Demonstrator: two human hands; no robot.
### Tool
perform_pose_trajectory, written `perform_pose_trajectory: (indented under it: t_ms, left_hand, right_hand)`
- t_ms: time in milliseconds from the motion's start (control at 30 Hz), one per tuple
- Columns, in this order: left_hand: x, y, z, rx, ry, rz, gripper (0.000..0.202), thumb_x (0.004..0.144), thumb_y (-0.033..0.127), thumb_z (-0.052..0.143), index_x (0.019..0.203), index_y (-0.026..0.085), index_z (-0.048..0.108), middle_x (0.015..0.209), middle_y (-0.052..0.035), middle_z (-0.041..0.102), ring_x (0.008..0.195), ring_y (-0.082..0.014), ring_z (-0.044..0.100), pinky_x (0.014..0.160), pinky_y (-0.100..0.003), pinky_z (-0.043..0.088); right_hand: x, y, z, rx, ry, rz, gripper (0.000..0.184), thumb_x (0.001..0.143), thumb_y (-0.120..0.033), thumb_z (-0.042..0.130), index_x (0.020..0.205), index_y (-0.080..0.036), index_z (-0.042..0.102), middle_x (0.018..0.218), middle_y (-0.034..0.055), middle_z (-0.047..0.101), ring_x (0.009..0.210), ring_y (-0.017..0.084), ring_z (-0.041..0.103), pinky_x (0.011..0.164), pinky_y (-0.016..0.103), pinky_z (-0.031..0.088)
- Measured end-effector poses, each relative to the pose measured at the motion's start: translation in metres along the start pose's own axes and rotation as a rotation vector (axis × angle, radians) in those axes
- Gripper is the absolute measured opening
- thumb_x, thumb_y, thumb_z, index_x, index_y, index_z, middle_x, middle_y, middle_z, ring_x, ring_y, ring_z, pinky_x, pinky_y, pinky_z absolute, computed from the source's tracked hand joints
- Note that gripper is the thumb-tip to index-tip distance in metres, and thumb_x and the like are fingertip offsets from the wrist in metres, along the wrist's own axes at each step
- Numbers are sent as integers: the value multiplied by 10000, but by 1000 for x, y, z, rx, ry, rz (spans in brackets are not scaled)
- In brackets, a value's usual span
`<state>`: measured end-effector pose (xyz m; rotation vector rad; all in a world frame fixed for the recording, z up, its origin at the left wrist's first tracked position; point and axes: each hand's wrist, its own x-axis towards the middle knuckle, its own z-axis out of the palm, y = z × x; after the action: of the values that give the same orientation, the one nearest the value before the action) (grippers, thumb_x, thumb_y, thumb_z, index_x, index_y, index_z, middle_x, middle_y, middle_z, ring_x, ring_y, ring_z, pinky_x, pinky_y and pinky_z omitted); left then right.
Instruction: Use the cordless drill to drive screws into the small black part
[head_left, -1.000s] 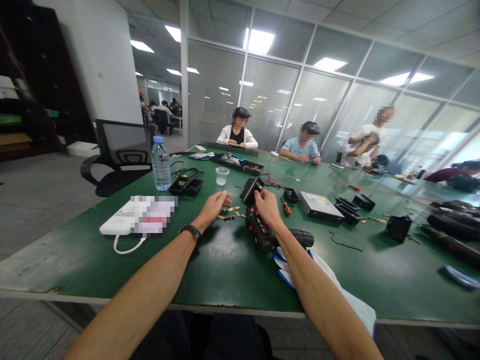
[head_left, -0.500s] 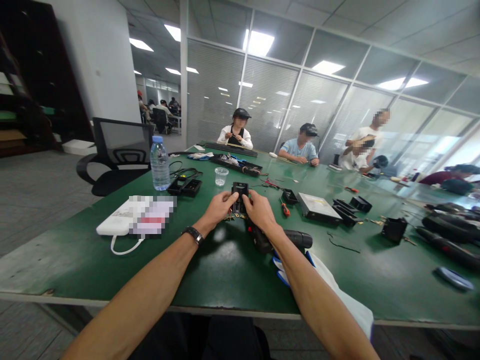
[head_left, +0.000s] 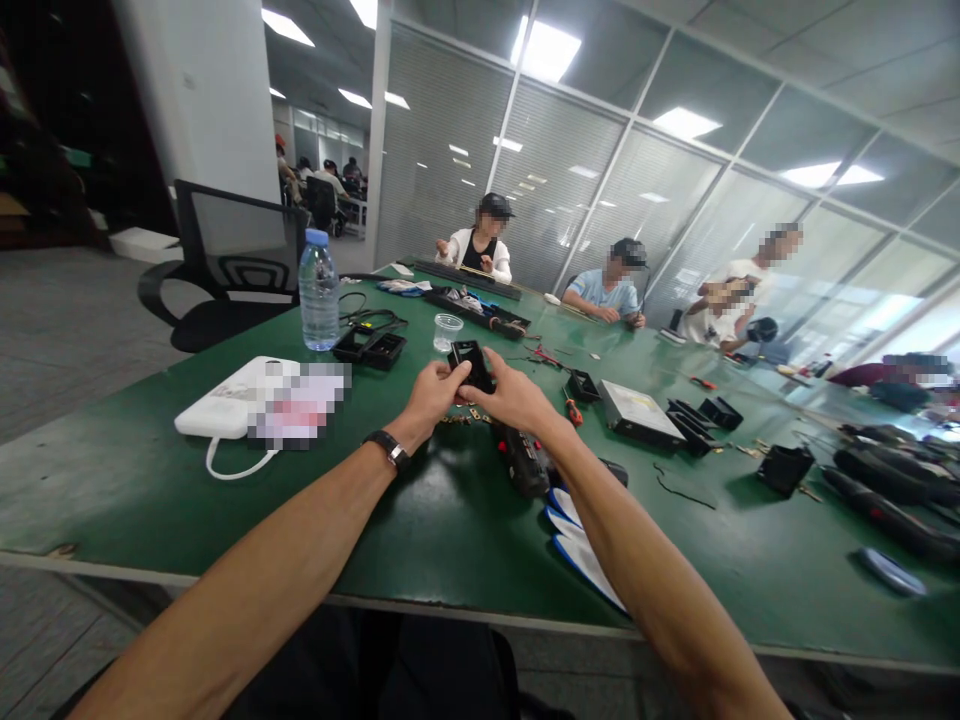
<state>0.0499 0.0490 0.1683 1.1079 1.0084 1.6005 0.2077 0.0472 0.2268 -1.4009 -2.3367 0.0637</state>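
Observation:
Between my two hands is a small black plastic housing (head_left: 471, 362), tilted, its face partly hidden by my fingers. My left hand (head_left: 439, 398) is closed on its left side, the thumb lying on the near edge. My right hand (head_left: 517, 393) grips the right side, fingers over the top. Several small brass-coloured metal pieces (head_left: 474, 414) lie on the green table just below the hands. A black power tool with red buttons (head_left: 523, 462) rests under my right wrist, and white gloves with blue edging (head_left: 581, 540) lie beneath my right forearm.
A water bottle (head_left: 319, 292), a clear plastic cup (head_left: 448, 331) and a white power bank (head_left: 238, 397) with a cable stand or lie to the left. Rightward are an orange screwdriver (head_left: 574, 412), a silver metal box (head_left: 641, 413) and black housings (head_left: 785, 469). People sit across the table.
The black housing has turned from upright to tilted in my hands, and my right fingers have moved over its top. The camera view has shifted slightly. The person opposite has spread their hands.

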Motion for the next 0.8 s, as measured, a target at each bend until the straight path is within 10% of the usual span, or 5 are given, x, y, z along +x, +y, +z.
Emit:
perform_pose_trajectory:
  t_ms: [133, 367, 600, 800]
  left_hand:
    - [1, 3, -2, 60, 76, -5, 406, 779, 522, 700, 862, 158, 540, 788, -66, 655, 623, -166, 631, 575, -305, 526]
    - [4, -3, -9, 106, 130, -26, 428, 761, 546, 703, 844, 162, 532, 797, -71, 645, 590, -166, 625, 534, -294, 504]
    - [8, -11, -12, 137, 133, -31, 410, 761, 526, 704, 823, 157, 537, 809, -84, 640, 600, -169, 623, 527, -301, 516]
    - [10, -13, -13, 109, 140, -47, 434, 742, 554, 711, 805, 161, 537, 773, -79, 640, 598, -168, 622, 541, -300, 520]
  right_hand:
    - [11, 55, -15, -224, -56, 287, 583, 944, -562, 423, 1424, -237, 484, 1235, 119, 667, 1144, 238, 609, 927, 329, 447]
    - [-23, 140, -29, -378, -231, 549, 270, 717, -246, 685, 975, -180, 733, 1009, 147, 717, 980, 274, 668, 799, 343, 490]
    - [-51, 173, -44, -321, -426, 616, 125, 648, -164, 671, 763, -181, 717, 593, 56, 667, 581, 198, 643, 565, 277, 485]
    - [-67, 169, -55, -447, -317, 660, 82, 683, -121, 639, 702, -161, 708, 650, 125, 679, 654, 230, 671, 619, 302, 493]
